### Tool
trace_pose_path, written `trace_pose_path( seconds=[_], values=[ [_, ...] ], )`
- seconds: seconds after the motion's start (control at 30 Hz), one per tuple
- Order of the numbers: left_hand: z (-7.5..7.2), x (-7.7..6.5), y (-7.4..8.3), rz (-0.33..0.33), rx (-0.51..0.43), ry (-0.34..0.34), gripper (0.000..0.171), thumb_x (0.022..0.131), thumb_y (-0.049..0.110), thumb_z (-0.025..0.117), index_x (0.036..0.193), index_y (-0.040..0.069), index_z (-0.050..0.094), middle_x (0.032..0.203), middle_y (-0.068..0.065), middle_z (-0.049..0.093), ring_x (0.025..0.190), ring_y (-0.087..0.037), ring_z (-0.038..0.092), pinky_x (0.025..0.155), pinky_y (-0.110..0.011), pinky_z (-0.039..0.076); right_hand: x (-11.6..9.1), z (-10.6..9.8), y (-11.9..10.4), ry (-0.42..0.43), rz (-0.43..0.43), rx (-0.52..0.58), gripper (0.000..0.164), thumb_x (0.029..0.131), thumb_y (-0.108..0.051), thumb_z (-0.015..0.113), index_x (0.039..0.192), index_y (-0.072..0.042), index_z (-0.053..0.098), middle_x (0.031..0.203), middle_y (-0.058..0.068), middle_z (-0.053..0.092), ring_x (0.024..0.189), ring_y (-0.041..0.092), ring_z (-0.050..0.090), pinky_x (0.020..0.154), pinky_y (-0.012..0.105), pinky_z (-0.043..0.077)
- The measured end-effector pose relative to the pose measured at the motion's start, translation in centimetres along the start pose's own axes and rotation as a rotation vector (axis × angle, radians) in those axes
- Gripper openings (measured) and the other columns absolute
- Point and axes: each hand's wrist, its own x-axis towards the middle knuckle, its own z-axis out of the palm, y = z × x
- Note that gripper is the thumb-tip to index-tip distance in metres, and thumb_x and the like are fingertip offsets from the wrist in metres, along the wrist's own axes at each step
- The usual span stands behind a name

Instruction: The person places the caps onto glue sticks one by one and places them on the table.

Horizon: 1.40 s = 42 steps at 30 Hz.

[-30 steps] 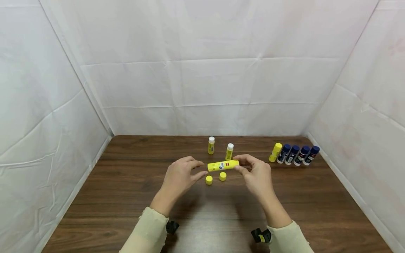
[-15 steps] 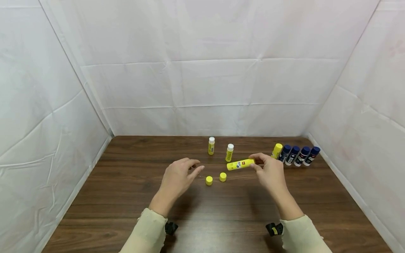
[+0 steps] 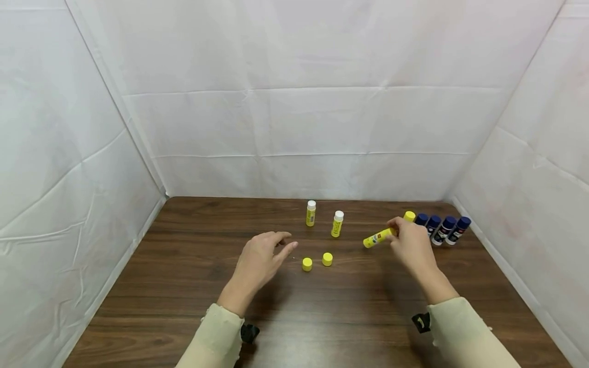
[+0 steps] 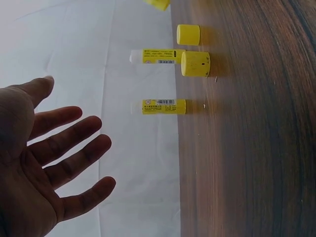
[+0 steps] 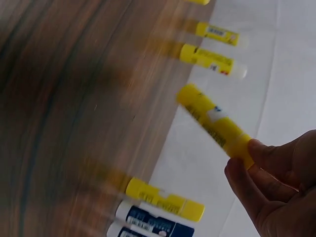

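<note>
My right hand (image 3: 414, 248) pinches a yellow glue stick (image 3: 378, 238) by its capped end, between thumb and fingers. The stick is tilted and hangs above the table, as the right wrist view also shows. My left hand (image 3: 259, 260) hovers over the table with relaxed fingers and holds nothing. Just right of it stand two yellow caps, the nearer cap (image 3: 307, 264) and another cap (image 3: 327, 259). Behind them are two uncapped yellow glue sticks with white tops, the left uncapped stick (image 3: 311, 213) and the right uncapped stick (image 3: 337, 224).
A capped yellow glue stick (image 5: 165, 199), partly hidden by my right hand in the head view, begins a row at the right. Several blue-capped glue sticks (image 3: 443, 231) continue it. White cloth walls (image 3: 294, 122) enclose the wooden table (image 3: 184, 286) at the back and sides.
My right hand has carried the yellow glue stick rightward, away from my left hand and toward the row. The left hand has stayed nearly in place.
</note>
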Motion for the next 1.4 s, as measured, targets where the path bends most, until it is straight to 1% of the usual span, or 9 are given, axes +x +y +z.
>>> trace_pose_path(
  seconds=[0.13,0.27,0.37,0.53,0.83,1.03,1.17,1.33,1.4],
  values=[
    [0.0,0.0,-0.1,0.0,-0.005,-0.007,0.039,0.099,0.045,0.064,0.12,0.014,0.074,0.1,0.0,0.075,0.089,-0.019,0.069,0.08,-0.038,0.058,1.2,-0.3,1.1,-0.017,-0.008,-0.062,0.028,0.09,-0.001,0.072,0.117,0.005,0.068,0.109,0.029,0.069,0.098,0.047,0.065,0.083,0.058,0.054],
    [-0.2,-0.1,0.0,-0.015,-0.01,-0.033,0.043,0.099,0.047,0.063,0.124,0.013,0.072,0.103,-0.001,0.075,0.092,-0.019,0.069,0.081,-0.039,0.058,2.5,-0.3,2.1,0.004,-0.044,-0.118,0.025,0.085,0.004,0.069,0.111,0.005,0.069,0.103,0.029,0.07,0.096,0.049,0.063,0.083,0.06,0.052],
    [-0.1,-0.2,0.0,-0.033,-0.01,-0.055,0.045,0.099,0.048,0.063,0.126,0.013,0.071,0.107,-0.002,0.074,0.094,-0.019,0.069,0.082,-0.039,0.058,3.1,-0.3,2.5,0.005,-0.057,-0.131,0.026,0.082,0.007,0.066,0.108,0.006,0.069,0.099,0.028,0.07,0.094,0.048,0.064,0.081,0.059,0.051],
    [0.0,-0.2,-0.1,-0.042,-0.017,-0.07,0.044,0.099,0.048,0.063,0.126,0.014,0.071,0.111,-0.005,0.074,0.096,-0.02,0.069,0.084,-0.041,0.057,3.7,0.0,2.7,-0.028,-0.056,-0.148,0.029,0.084,0.007,0.063,0.113,0.007,0.069,0.102,0.028,0.069,0.095,0.047,0.063,0.081,0.058,0.052],
    [0.1,-0.2,-0.3,-0.047,-0.01,-0.08,0.046,0.098,0.05,0.064,0.126,0.015,0.07,0.112,-0.003,0.073,0.097,-0.019,0.068,0.085,-0.04,0.057,4.6,1.0,3.6,-0.016,-0.114,-0.202,0.026,0.086,0.007,0.061,0.11,0.009,0.07,0.102,0.028,0.067,0.094,0.045,0.064,0.08,0.057,0.052],
    [0.1,-0.5,-0.4,-0.05,-0.005,-0.101,0.046,0.098,0.052,0.063,0.126,0.015,0.07,0.11,-0.003,0.072,0.096,-0.019,0.067,0.085,-0.04,0.056,5.0,1.3,3.5,-0.003,-0.157,-0.241,0.021,0.086,0.004,0.063,0.105,0.009,0.071,0.096,0.026,0.068,0.091,0.044,0.065,0.08,0.057,0.053],
    [0.0,-0.5,-0.5,-0.052,-0.011,-0.094,0.045,0.098,0.051,0.064,0.126,0.015,0.07,0.11,-0.003,0.072,0.097,-0.019,0.067,0.085,-0.04,0.056,5.2,1.3,3.5,0.008,-0.191,-0.27,0.019,0.084,0.004,0.063,0.1,0.009,0.072,0.091,0.025,0.068,0.088,0.043,0.066,0.079,0.056,0.053],
    [0.0,-0.5,-0.6,-0.056,-0.022,-0.089,0.045,0.098,0.05,0.064,0.125,0.015,0.07,0.11,-0.002,0.072,0.096,-0.019,0.067,0.085,-0.04,0.056,5.7,1.3,3.5,0.008,-0.206,-0.299,0.016,0.082,0.005,0.063,0.095,0.008,0.072,0.087,0.023,0.067,0.084,0.042,0.065,0.075,0.055,0.054],
    [-0.1,-0.4,-0.6,-0.056,-0.022,-0.092,0.047,0.098,0.051,0.064,0.125,0.014,0.07,0.11,-0.002,0.072,0.096,-0.019,0.067,0.085,-0.039,0.056,5.9,1.3,3.6,0.015,-0.206,-0.311,0.012,0.082,0.005,0.064,0.09,0.008,0.071,0.083,0.023,0.066,0.08,0.041,0.064,0.072,0.054,0.054]
  ],
)
